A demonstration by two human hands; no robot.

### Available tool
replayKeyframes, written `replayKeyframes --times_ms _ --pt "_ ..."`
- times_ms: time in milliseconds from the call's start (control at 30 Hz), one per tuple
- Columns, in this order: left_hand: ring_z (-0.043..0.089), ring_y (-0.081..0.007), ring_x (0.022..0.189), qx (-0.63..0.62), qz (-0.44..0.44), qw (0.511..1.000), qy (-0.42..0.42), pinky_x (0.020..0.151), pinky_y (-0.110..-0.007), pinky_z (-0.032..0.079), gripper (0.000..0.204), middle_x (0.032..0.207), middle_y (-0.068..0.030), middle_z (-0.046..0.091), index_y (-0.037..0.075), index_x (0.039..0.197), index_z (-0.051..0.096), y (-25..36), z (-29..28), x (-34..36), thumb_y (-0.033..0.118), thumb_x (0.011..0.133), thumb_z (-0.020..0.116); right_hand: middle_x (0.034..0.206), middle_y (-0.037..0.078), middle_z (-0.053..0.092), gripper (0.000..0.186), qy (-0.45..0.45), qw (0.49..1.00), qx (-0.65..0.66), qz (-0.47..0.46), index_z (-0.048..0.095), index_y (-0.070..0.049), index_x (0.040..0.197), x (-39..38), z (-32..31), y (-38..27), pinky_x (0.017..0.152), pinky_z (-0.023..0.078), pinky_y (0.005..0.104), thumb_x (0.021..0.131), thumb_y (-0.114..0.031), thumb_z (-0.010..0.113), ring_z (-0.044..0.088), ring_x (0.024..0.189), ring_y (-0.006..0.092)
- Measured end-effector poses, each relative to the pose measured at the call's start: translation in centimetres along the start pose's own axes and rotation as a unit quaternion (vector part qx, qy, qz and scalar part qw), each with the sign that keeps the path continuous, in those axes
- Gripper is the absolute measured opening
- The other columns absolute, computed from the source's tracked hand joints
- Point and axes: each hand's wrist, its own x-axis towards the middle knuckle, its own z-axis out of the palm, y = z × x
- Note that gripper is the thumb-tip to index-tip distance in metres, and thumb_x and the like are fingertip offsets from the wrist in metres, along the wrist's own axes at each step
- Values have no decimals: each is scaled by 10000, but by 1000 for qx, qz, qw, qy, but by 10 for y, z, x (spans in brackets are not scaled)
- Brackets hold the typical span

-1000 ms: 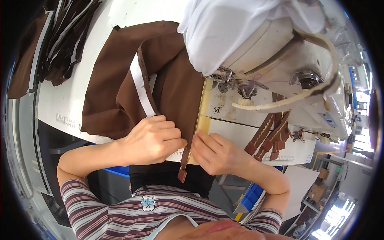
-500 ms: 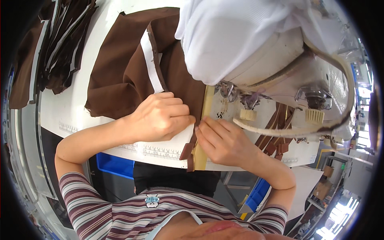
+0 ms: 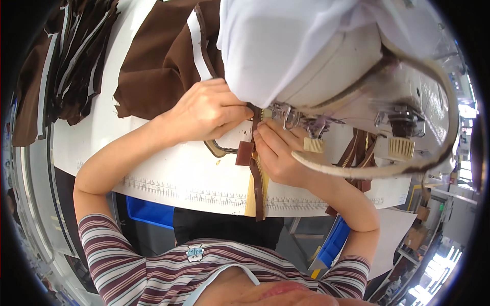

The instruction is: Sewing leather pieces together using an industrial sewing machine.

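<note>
My left hand (image 3: 212, 109) is closed, its thumb and finger pinching the edge of the brown cloth (image 3: 158, 66) beside a zipper (image 3: 258, 188). On the other side, my right hand (image 3: 283, 153) has its bent fingers together against the zipper tape, close to the presser foot (image 3: 289, 116); its thumb is hidden. The zipper runs toward me over a yellow strip (image 3: 250, 204) and hangs slightly past the table's front edge. A reddish-brown pull tab (image 3: 245, 153) lies on it. Below my left hand shows a curved tool handle (image 3: 214, 148), partly covered.
The sewing machine (image 3: 337, 71), draped with white cloth (image 3: 280, 46), stands over the work. Brown zippers (image 3: 360, 150) lie right of it. Several brown pieces with white strips (image 3: 76, 61) hang at the far left. Ruler markings (image 3: 204, 196) run along the white table's front.
Both hands have moved away from me, along with the brown cloth and zipper. More of the zipper and its tab shows near me, and the curved handle has come into sight.
</note>
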Motion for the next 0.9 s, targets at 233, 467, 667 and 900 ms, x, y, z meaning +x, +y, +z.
replayKeyframes --times_ms 233,467,667,900 --pt "567 -205 726 3 -10 1000 19 597 -321 489 119 780 -28 609 51 780 689 2 10 -9 50 663 711 989 130 625 406 27 996 87 23 647 11 912 -6 -4 -10 802 504 351 756 -361 693 610 987 258" --pt "574 -194 715 48 85 995 18 602 -302 488 181 773 -51 605 2 799 683 3 -3 -1 50 626 662 1019 126 627 361 33 998 53 -7 649 -38 911 -5 1 -6 801 508 341 753 -357 710 607 1009 259" --pt "591 -211 745 70 98 992 29 644 -306 498 180 795 -60 622 -8 805 684 -10 5 -2 49 637 654 1063 130 629 356 34 999 41 2 649 -31 928 -1 1 -1 828 504 364 760 -339 715 606 1029 248" --pt "624 -233 816 6 47 999 1 690 -339 530 183 869 -63 664 7 826 695 -21 3 -5 5 647 656 973 113 653 200 8 919 235 316 640 -34 897 -18 14 17 710 485 363 747 -155 697 615 863 259"
